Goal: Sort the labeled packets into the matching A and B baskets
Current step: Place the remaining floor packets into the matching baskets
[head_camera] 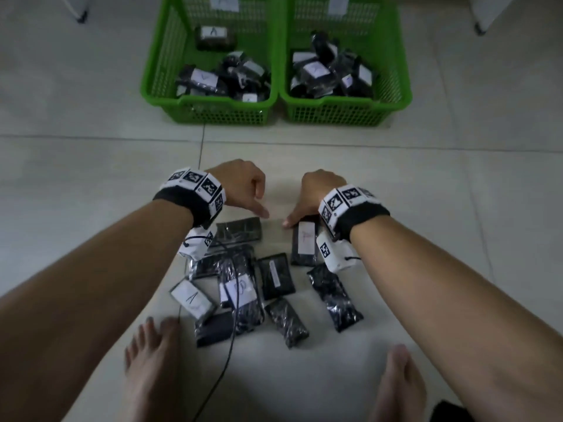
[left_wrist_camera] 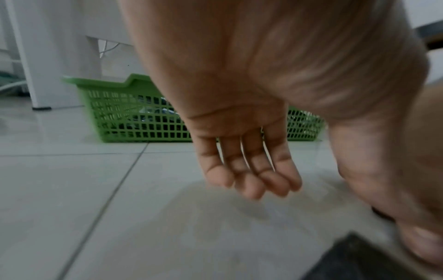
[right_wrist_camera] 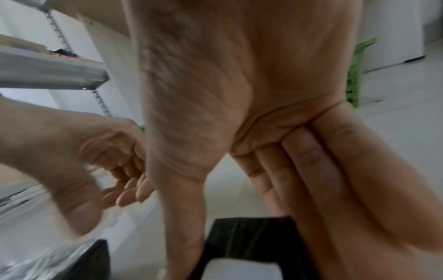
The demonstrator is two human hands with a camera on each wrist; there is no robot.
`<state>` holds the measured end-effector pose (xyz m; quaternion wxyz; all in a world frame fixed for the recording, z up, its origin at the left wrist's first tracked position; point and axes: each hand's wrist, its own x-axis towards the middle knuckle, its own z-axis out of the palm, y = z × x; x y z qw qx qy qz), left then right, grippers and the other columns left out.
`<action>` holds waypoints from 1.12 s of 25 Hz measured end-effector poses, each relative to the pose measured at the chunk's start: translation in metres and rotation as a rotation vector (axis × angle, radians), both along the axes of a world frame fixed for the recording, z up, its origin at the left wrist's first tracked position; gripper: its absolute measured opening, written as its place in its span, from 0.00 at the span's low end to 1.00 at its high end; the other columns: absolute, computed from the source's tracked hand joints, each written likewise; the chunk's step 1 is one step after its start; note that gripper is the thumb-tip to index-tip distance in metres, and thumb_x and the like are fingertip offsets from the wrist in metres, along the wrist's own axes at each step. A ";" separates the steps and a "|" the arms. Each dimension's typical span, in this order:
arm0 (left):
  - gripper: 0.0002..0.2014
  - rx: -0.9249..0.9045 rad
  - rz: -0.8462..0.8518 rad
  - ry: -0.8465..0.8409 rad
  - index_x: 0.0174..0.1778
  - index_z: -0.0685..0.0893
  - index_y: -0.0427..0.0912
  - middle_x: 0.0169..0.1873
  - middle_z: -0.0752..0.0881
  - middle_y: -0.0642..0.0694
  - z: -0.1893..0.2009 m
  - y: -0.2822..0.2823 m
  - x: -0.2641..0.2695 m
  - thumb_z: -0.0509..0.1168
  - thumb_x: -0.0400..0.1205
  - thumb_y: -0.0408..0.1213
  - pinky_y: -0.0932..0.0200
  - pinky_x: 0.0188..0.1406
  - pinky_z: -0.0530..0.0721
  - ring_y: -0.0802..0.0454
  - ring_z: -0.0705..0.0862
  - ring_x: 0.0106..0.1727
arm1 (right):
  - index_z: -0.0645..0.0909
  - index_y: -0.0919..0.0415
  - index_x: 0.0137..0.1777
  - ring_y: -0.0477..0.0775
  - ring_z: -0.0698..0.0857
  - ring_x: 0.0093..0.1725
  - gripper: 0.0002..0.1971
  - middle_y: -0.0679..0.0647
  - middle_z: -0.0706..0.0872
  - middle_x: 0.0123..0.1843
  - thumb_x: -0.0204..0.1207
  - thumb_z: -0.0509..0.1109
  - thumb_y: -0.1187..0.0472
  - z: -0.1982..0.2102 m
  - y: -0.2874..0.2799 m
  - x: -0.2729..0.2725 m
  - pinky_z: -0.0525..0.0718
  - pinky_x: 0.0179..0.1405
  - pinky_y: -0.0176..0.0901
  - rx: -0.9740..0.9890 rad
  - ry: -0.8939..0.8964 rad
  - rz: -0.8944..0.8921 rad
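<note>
Several black packets lie on the tiled floor between my arms. One labelled A [head_camera: 304, 243] lies just below my right hand [head_camera: 307, 199], whose fingers are straight and together [right_wrist_camera: 311, 170]; its thumb points down by that packet's top-left corner [right_wrist_camera: 251, 236]. My left hand [head_camera: 253, 196] hovers over an unlabelled dark packet [head_camera: 240, 231], fingers hanging relaxed [left_wrist_camera: 254, 180], holding nothing. Further packets include another A [head_camera: 192, 298] and a B [head_camera: 240, 289]. Two green baskets stand ahead, the left [head_camera: 158, 71] tagged A, the right [head_camera: 393, 71] with an unreadable tag; both hold packets.
My bare feet [head_camera: 149, 360] [head_camera: 396, 385] flank the near side of the pile. A black cable [head_camera: 228, 345] runs across the packets toward me. White furniture legs [head_camera: 80, 13] [head_camera: 479, 25] stand beside the baskets. A metal shelf [right_wrist_camera: 48, 70] shows in the right wrist view.
</note>
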<state>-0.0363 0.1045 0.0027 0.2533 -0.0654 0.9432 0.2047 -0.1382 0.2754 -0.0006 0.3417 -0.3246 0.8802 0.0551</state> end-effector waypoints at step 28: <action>0.21 1.286 1.172 0.742 0.74 0.76 0.41 0.58 0.87 0.37 0.034 -0.094 -0.002 0.61 0.87 0.46 0.49 0.47 0.86 0.45 0.86 0.50 | 0.88 0.62 0.54 0.61 0.90 0.36 0.10 0.63 0.91 0.45 0.83 0.64 0.68 0.055 -0.056 -0.044 0.90 0.31 0.50 -0.988 -0.741 -0.782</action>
